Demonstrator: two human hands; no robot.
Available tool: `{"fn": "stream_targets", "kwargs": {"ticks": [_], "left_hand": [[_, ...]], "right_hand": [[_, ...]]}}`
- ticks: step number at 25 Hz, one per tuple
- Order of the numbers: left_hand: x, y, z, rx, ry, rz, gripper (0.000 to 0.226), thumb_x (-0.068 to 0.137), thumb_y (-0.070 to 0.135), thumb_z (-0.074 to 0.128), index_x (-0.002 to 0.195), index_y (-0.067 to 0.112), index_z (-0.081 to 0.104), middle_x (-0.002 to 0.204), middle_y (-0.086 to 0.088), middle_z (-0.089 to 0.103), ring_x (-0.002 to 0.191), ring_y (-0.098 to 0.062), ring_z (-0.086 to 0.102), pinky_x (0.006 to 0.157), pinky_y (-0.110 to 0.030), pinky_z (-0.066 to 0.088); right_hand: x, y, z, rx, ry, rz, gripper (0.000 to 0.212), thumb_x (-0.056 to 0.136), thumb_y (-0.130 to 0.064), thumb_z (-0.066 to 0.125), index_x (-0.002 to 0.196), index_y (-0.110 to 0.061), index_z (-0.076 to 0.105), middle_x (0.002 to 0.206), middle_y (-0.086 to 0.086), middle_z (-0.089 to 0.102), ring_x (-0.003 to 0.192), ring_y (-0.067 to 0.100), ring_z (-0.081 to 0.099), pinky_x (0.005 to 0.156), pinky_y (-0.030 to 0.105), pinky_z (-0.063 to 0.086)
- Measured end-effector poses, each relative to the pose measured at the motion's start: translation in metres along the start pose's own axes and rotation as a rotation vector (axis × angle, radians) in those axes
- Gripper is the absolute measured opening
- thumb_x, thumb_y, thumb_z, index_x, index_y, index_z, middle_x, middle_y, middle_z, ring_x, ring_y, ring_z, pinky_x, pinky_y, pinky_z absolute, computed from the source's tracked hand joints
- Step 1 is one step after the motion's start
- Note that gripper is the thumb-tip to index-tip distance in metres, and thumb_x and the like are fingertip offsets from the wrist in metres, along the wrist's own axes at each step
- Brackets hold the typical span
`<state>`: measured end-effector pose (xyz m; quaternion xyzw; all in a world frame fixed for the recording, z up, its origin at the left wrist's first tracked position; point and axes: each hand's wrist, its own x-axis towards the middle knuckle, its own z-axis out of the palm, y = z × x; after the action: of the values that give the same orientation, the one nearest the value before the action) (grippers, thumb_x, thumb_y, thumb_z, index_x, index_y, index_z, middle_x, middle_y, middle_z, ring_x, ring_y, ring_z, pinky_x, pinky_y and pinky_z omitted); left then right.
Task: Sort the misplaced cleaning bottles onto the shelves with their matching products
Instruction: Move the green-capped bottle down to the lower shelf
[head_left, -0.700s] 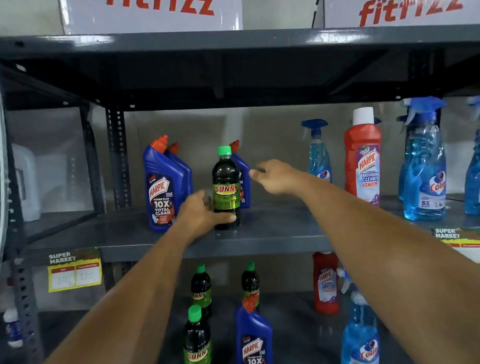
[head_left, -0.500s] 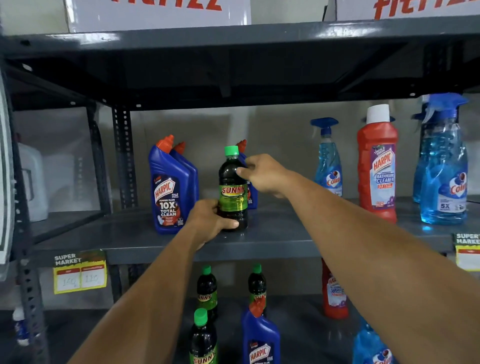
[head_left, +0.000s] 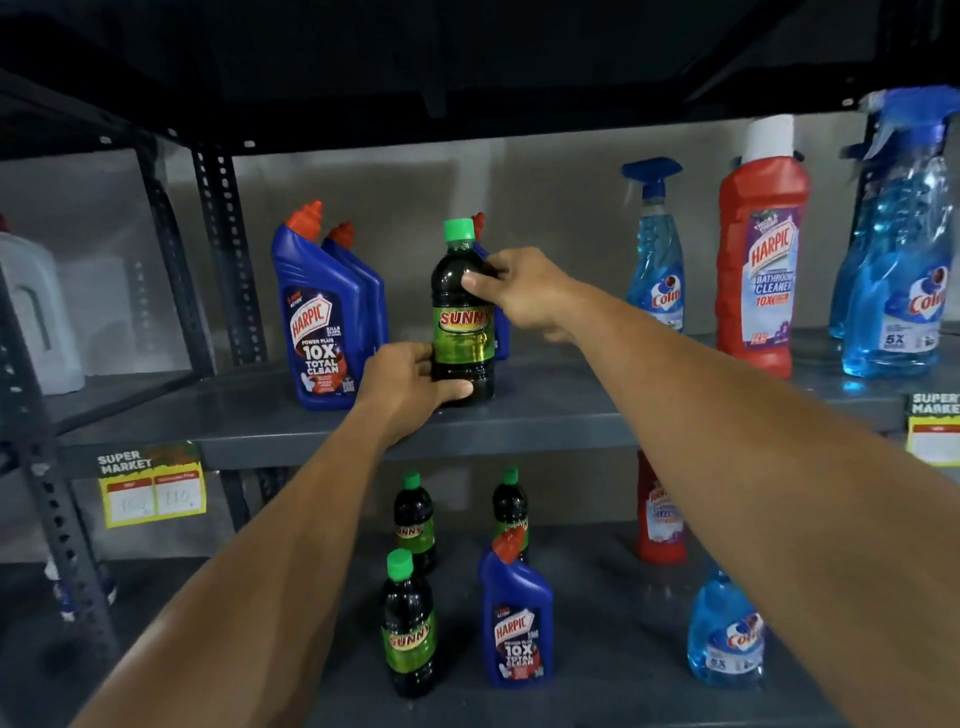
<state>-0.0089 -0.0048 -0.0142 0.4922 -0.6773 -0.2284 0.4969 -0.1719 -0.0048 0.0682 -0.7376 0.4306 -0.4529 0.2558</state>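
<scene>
1. The left hand has its fingers curled round the base of the Sunny bottle, thumb across the front low down, palm to the bottle's left. The grip looks closed on it.
2. The right hand pinches the bottle's shoulder, thumb on the front just below the neck; the other fingers go behind and cannot be seen.
3. The bottle stands upright on the middle shelf, long axis vertical, green cap up, label facing the camera. Whether its base is touching the shelf or just lifted, I cannot tell.
4. It sits among blue Harpic bottles, one close behind it, so it is the misplaced one here. Its matches, the other Sunny bottles, stand on the lower shelf.
5. Step in hand, as I judge it: taking hold of the stray bottle to move it down.
6. The next move calls for lifting it straight up and forward, clear of the Harpic behind, then lowering it upright beside its matches without knocking the stray Harpic standing next to them.
</scene>
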Motion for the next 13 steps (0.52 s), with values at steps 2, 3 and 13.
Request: {"fn": "stream_targets", "kwargs": {"ticks": [2,3,13], "left_hand": [[-0.016,0.013,0.002,0.005,-0.014,0.042,0.054,0.069,0.007,0.080,0.119,0.006,0.059,0.118,-0.008,0.068,0.097,-0.013,0.065,0.085,-0.022,0.052],[-0.026,0.018,0.005,0.016,-0.014,0.054,0.053,0.069,0.006,0.079,0.119,0.006,0.059,0.116,-0.006,0.067,0.094,-0.011,0.064,0.078,-0.014,0.052],[-0.160,0.003,0.080,-0.203,-0.106,0.090,0.047,0.062,-0.004,0.081,0.090,0.032,0.068,0.078,0.022,0.075,0.083,0.001,0.070,0.078,-0.016,0.055]], "right_hand": [[-0.011,-0.005,-0.005,-0.047,0.023,-0.031,0.013,0.094,-0.023,0.058,0.098,-0.011,0.062,0.096,0.004,0.066,0.096,0.019,0.062,0.085,0.032,0.049],[-0.020,-0.008,-0.008,-0.080,0.037,-0.046,0.011,0.093,-0.025,0.058,0.090,-0.015,0.061,0.092,0.002,0.066,0.092,0.017,0.063,0.084,0.032,0.049],[-0.174,0.045,-0.032,-0.394,0.104,-0.186,0.040,0.080,-0.047,0.059,0.100,-0.013,0.063,0.095,0.009,0.071,0.088,0.026,0.066,0.079,0.049,0.052]]}}
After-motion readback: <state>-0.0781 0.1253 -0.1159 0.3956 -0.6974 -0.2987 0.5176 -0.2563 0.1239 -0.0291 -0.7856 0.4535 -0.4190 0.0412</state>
